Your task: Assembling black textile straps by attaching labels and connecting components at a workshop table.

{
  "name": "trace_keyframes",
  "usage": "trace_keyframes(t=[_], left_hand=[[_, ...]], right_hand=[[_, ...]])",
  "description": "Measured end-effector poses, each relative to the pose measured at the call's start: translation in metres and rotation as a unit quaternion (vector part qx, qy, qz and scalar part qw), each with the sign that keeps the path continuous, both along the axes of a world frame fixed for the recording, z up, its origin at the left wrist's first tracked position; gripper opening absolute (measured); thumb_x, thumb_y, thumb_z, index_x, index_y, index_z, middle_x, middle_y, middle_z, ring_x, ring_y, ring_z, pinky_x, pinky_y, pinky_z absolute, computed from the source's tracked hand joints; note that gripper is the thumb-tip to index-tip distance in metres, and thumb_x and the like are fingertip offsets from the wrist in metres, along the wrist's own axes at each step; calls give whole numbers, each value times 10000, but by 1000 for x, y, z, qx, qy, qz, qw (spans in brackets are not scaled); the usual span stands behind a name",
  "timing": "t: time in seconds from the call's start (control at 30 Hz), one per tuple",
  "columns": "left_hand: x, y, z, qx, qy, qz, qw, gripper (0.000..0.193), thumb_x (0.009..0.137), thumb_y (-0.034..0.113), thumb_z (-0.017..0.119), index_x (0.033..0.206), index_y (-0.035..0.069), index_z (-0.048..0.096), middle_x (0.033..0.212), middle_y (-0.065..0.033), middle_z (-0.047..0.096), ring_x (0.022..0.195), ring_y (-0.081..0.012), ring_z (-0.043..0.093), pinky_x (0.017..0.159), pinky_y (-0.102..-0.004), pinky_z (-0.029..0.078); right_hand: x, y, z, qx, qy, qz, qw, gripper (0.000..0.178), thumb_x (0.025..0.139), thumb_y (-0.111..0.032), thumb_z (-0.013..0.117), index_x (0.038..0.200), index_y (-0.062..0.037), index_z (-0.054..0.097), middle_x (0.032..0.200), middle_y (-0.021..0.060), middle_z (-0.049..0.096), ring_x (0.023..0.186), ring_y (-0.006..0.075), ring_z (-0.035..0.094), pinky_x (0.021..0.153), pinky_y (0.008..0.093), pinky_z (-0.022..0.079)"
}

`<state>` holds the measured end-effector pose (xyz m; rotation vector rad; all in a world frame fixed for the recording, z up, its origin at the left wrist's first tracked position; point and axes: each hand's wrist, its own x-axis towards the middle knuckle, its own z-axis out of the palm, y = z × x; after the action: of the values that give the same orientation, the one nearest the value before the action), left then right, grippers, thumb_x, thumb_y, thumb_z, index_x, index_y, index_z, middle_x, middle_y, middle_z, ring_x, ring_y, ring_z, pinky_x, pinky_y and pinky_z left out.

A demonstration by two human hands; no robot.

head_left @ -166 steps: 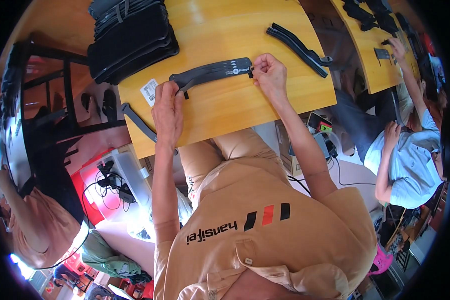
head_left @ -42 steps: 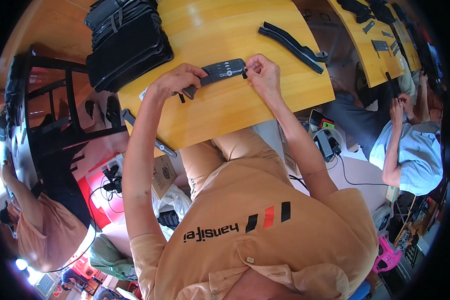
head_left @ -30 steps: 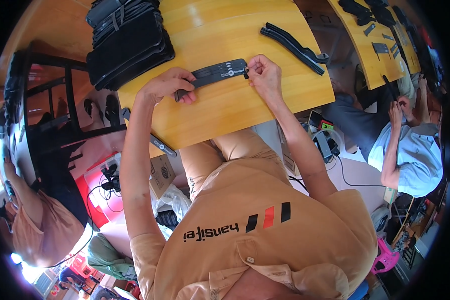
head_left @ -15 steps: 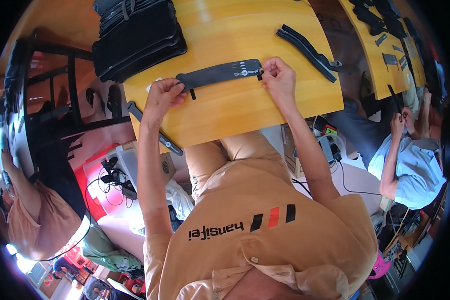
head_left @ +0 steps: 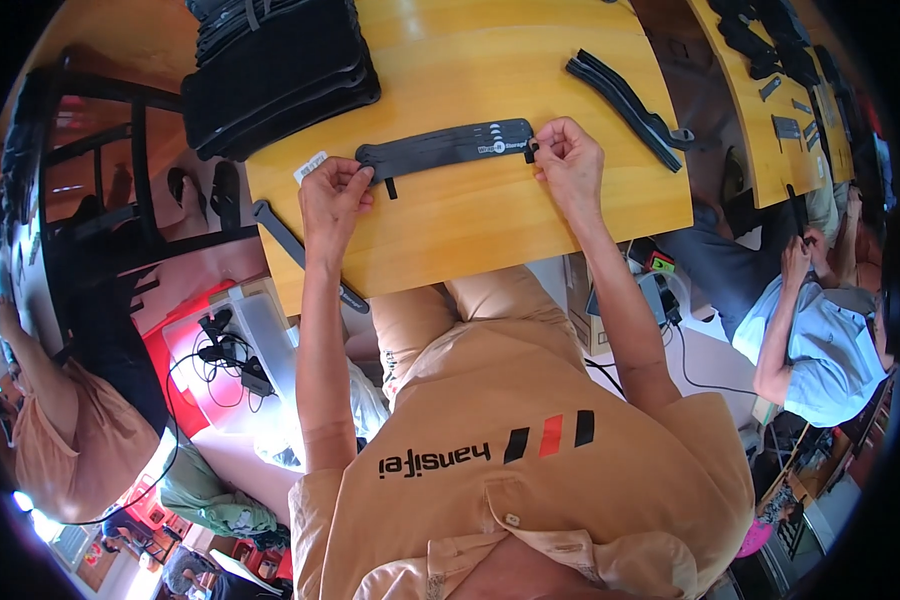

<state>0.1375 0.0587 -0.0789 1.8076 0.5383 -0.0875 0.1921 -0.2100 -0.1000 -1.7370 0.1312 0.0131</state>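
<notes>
Flat on the yellow wooden table (head_left: 490, 230) lies one long black strap (head_left: 448, 148), its long axis running left to right across the person's front, the right end tilted slightly away from the body. Its left end is rounded, with a small tab hanging off the near edge; its right end is squared off. The left hand (head_left: 332, 196) pinches the rounded end between fingertips and thumb, and the right hand (head_left: 570, 158) pinches the squared end the same way, so both hands are closed on the strap. Just left of it sits one small white label (head_left: 310, 167). At the far left corner is one stack of black straps (head_left: 275, 70). To the right lie two more black strips (head_left: 625, 95), side by side.
</notes>
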Motion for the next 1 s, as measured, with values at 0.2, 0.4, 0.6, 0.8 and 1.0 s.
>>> trace_keyframes(t=[0.2, 0.4, 0.6, 0.8, 1.0], left_hand=[[1, -5, 2, 15, 2, 19, 1000, 129, 804, 74, 636, 836, -40, 585, 654, -57, 587, 537, -97, 568, 492, -214, 482], [0, -8, 2, 49, 0, 30, 998, 136, 804, 86, 631, 835, -38, 586, 652, -62, 586, 527, -108, 567, 489, -226, 485], [0, -12, 0, 117, -21, 24, 993, 146, 798, 103, 628, 808, -37, 588, 633, -75, 589, 505, -116, 560, 483, -243, 462], [0, -12, -2, 168, -11, 30, 985, 157, 774, 118, 639, 792, -32, 593, 628, -101, 595, 546, -161, 572, 545, -281, 451], [0, -19, 5, 252, -8, 28, 967, 160, 754, 123, 649, 775, -23, 586, 638, -122, 596, 613, -228, 585, 610, -319, 455]], right_hand=[[0, -1, -1, -9, -7, -3, 1000, 95, 721, 80, 567, 751, -10, 571, 589, -8, 526, 501, 34, 479, 415, 191, 431], [0, 1, -3, 14, -5, -8, 1000, 99, 707, 83, 572, 749, -6, 572, 594, -2, 534, 502, 39, 483, 412, 196, 429], [0, 0, -2, 7, -5, -7, 1000, 103, 702, 84, 569, 749, -7, 574, 596, 2, 539, 501, 45, 486, 423, 197, 425], [0, 0, -2, -7, -11, -6, 1000, 101, 698, 81, 581, 747, -8, 575, 592, 0, 541, 506, 49, 491, 448, 198, 418], [0, 1, -7, -3, -20, -17, 1000, 100, 693, 80, 588, 733, -10, 572, 592, 3, 549, 514, 54, 495, 473, 200, 420]])
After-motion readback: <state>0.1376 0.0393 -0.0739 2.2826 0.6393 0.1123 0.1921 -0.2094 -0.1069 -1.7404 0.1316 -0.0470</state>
